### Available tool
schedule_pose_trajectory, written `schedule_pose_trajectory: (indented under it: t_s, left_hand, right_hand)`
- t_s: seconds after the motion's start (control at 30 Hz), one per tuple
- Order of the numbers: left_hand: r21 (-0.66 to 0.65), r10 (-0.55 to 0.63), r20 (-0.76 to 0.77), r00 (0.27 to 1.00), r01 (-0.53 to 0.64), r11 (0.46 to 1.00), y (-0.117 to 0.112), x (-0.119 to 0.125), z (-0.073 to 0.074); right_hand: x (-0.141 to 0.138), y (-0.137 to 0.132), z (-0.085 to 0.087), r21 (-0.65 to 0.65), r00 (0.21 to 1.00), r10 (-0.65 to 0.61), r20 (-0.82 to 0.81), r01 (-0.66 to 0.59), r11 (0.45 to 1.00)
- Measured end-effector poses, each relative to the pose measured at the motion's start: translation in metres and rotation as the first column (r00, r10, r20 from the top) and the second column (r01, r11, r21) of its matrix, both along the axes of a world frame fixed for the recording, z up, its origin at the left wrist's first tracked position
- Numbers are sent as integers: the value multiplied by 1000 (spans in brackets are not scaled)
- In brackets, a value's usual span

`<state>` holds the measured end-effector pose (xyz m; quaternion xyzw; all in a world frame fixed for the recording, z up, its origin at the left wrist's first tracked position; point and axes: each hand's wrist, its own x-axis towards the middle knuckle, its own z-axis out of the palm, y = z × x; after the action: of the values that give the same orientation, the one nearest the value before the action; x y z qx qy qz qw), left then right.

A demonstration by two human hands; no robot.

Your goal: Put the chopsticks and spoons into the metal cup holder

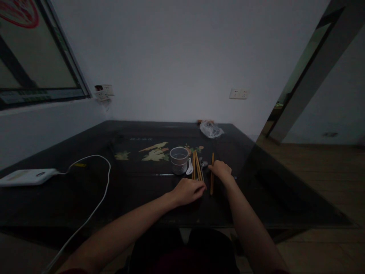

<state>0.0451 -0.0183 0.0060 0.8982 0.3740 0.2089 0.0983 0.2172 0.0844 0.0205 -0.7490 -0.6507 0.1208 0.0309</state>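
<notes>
My right hand (221,169) is closed around wooden chopsticks (211,186), which lean nearly upright in the view, pointing away from me. My left hand (188,191) rests low over the table with its fingers curled, at the near ends of more wooden chopsticks (197,163) lying side by side. What its fingertips hold, if anything, is hidden. Between the two hands lies a metal spoon (204,164), its handle running toward my left fingers. A white soup spoon (189,167) lies left of the chopsticks, beside a clear plastic cup (179,163) standing upright.
The dark table (137,190) has a printed bird and flower pattern. A crumpled plastic bag (211,129) lies at the back by the wall. On the left, a white device (28,177) trails a white cable (105,190) over the near edge. Wall sockets (238,93) sit behind.
</notes>
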Motion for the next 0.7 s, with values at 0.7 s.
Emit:
schedule_pose_trajectory:
  t_s: [0.7]
  left_hand:
    - [-238,221,517,827,-110,965,10,-7,11]
  right_hand:
    - [-37,-36,24,735,537,666,-517,-119,667]
